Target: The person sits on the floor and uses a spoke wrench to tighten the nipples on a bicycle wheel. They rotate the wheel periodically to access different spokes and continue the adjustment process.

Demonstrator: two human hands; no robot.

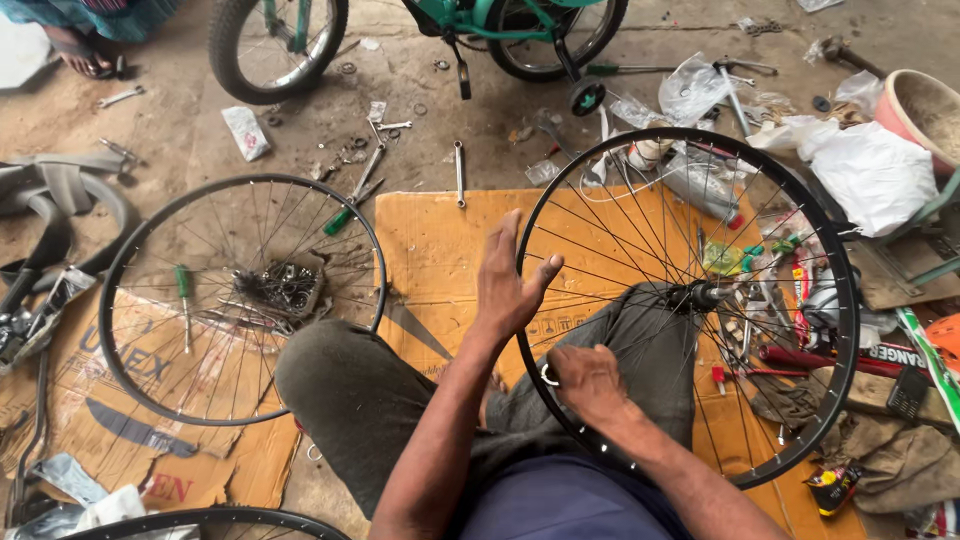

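Both hands work the spoked wheel (800, 230); pink tub (925, 105) nearby.

A dusty concrete floor (190, 120) is seen, overlaid with flattened orange cardboard (440, 250). A spoked wheel rim (243, 298) is laid flat on the cardboard at left. Wrenches (459, 172), a green-handled screwdriver (338, 221), washers and plastic bags (870, 175) are scattered across the floor.

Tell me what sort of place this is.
Most likely a small bicycle repair shop worked on the floor. The left hand and right hand hold a spoked wheel rim, a second wheel lies on flattened cardboard, and a teal bicycle stands among scattered spanners.
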